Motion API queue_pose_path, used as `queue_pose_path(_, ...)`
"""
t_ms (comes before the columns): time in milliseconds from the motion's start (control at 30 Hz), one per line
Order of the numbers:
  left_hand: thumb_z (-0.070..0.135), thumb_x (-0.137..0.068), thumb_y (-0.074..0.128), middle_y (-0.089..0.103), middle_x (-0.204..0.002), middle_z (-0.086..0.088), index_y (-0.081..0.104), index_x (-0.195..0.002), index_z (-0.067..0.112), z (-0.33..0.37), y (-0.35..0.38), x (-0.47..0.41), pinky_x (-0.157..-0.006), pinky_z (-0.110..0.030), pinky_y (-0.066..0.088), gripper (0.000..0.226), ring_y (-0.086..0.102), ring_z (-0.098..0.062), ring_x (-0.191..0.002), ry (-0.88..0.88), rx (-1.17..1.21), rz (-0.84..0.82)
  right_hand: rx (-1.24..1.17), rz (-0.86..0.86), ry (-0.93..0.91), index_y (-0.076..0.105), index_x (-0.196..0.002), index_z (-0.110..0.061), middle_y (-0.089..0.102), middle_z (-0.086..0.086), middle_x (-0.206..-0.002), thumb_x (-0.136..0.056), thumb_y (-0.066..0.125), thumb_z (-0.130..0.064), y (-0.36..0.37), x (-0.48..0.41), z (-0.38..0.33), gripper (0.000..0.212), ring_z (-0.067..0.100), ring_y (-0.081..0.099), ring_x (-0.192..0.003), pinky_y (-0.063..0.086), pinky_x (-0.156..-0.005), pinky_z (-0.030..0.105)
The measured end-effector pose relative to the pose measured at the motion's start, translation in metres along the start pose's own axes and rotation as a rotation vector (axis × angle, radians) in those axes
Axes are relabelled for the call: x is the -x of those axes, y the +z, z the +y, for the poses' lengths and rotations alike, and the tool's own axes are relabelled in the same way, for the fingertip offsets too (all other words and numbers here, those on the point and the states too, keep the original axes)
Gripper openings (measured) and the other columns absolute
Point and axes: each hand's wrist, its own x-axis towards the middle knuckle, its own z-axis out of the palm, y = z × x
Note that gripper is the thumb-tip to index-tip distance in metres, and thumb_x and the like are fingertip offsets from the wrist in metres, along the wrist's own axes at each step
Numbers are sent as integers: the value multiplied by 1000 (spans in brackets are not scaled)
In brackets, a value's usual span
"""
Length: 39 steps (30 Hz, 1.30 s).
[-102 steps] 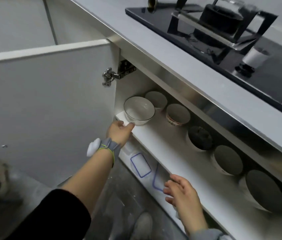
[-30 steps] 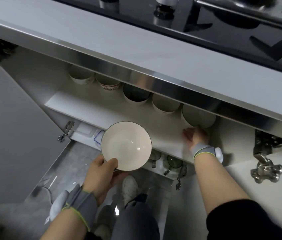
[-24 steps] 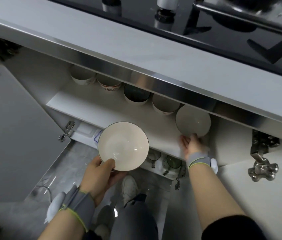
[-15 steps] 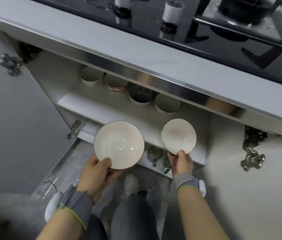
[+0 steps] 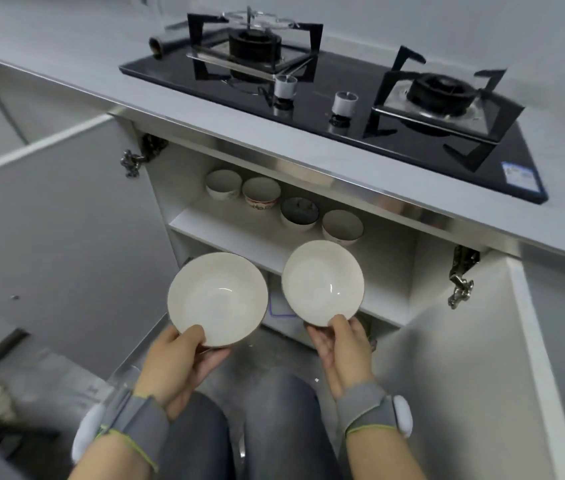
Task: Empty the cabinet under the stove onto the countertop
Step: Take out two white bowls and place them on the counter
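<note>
My left hand [image 5: 180, 362] grips a large white bowl [image 5: 218, 297] by its near rim, thumb inside. My right hand [image 5: 343, 344] holds a second white bowl [image 5: 322, 282] the same way. Both bowls are in the air in front of the open cabinet, below the grey countertop [image 5: 308, 150]. On the cabinet's upper shelf [image 5: 239, 233] several smaller bowls stand in a row: a white one [image 5: 223, 183], a patterned one [image 5: 261, 192], a dark one [image 5: 299, 213] and another white one [image 5: 342, 226]. The lower compartment is mostly hidden behind the held bowls.
A black glass gas stove [image 5: 343, 95] with two burners and two knobs sits on the countertop. Both cabinet doors stand open, the left door [image 5: 49, 216] and the right door [image 5: 481, 358]. My knees [image 5: 246, 427] are below the hands.
My right hand pulled the rightmost bowl off the shelf and drew it back beside the left bowl. The view has risen, so the stove top and countertop show.
</note>
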Motion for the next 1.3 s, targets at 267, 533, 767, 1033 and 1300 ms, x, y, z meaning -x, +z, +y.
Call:
queue_pose_path(267, -7, -88, 36, 59, -117, -28, 44, -117, -4, 13, -6, 22, -65, -34, 59, 31, 64, -38, -99, 72, 36, -19, 56, -95, -48, 54, -110, -12, 65, 9, -110, -91, 42, 3, 17, 45, -29, 28, 28, 64, -98, 58, -77, 31)
queue_pose_path(533, -6, -88, 37, 61, -116, -25, 45, -122, -3, 46, 29, 13, -64, -32, 60, 34, 67, -36, -93, 46, -52, 37, 136, -32, -67, 57, -115, -12, 63, 12, -118, -89, 41, 4, 44, 35, -57, 34, 31, 63, -97, 60, -69, 28)
queue_pose_path(767, -8, -87, 36, 58, -122, -21, 46, -121, -4, 109, 92, 52, -67, -35, 60, 35, 67, -35, -95, -15, -79, 17, 188, -12, -7, 57, -120, -15, 64, 10, -116, -88, 43, 3, 75, 62, -140, 39, 31, 66, -100, 60, -73, 33)
queue_pose_path(1033, -8, -87, 36, 59, -120, -23, 49, -113, -3, 184, 167, 125, -62, -31, 60, 29, 66, -36, -97, -23, -133, -39, 246, -26, -15, 55, -124, -17, 65, 8, -115, -88, 47, -1, 104, 113, -260, 40, 28, 67, -98, 57, -79, 34)
queue_pose_path(1300, -7, -88, 36, 60, -116, -24, 47, -116, -2, 221, 231, 180, -61, -30, 60, 31, 66, -36, -94, 48, -178, -171, 178, -50, -115, 54, -123, -13, 68, 10, -108, -90, 47, -2, 113, 162, -349, 35, 23, 70, -92, 56, -83, 32)
